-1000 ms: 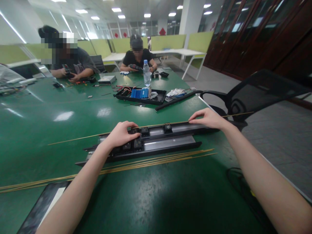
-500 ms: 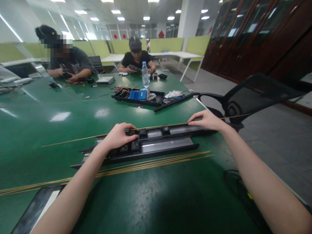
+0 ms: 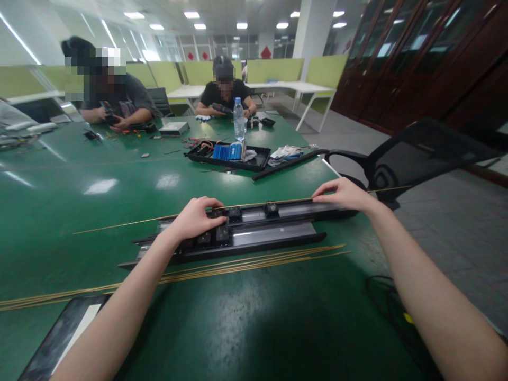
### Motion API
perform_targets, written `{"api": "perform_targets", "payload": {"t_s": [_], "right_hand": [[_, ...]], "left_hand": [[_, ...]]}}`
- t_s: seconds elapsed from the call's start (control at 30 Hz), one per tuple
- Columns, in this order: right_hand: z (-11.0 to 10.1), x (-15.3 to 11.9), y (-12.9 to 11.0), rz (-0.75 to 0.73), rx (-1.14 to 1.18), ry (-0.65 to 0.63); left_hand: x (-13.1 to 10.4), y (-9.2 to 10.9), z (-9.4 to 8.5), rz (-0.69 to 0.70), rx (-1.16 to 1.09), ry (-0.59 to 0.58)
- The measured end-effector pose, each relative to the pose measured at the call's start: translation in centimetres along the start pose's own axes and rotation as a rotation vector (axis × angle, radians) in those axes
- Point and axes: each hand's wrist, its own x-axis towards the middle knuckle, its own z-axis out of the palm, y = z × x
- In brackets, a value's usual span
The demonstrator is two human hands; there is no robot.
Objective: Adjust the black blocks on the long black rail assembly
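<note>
A thin gold-coloured rod (image 3: 119, 226) runs along the far edge of the rear black rail (image 3: 254, 216). Pinched fingertips of my right hand (image 3: 337, 192) hold the rod near the rail's right part. My left hand (image 3: 203, 216) is closed over the rear rail, fingers on its far edge beside the rod and thumb on the near side; its palm hides part of the rail. Small black blocks sit in the rear rail, one of them (image 3: 272, 210) between my hands. A front black rail (image 3: 273, 234) lies alongside, with more black blocks (image 3: 222, 234) near my left thumb.
Several loose gold rods (image 3: 254, 263) lie nearer me. A black flat object (image 3: 51, 330) sits at lower left, a black cable (image 3: 387, 296) at right. Beyond are a tool tray (image 3: 257, 159), a water bottle (image 3: 238, 120), gloves (image 3: 286, 154) and a chair (image 3: 397, 159). Two people work across the table.
The view has shifted slightly. Both hands keep nearly the same places on the rail and rod. At the far left, a person's hand-held tool is raised a little.
</note>
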Motion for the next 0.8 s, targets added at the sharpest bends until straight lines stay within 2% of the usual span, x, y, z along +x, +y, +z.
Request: {"api": "perform_targets", "payload": {"t_s": [0.8], "right_hand": [[-1.5,-0.4,2.2,0.057,0.003,-0.041]], "left_hand": [[0.1,0.0,0.0,-0.002,-0.029,0.003]]}}
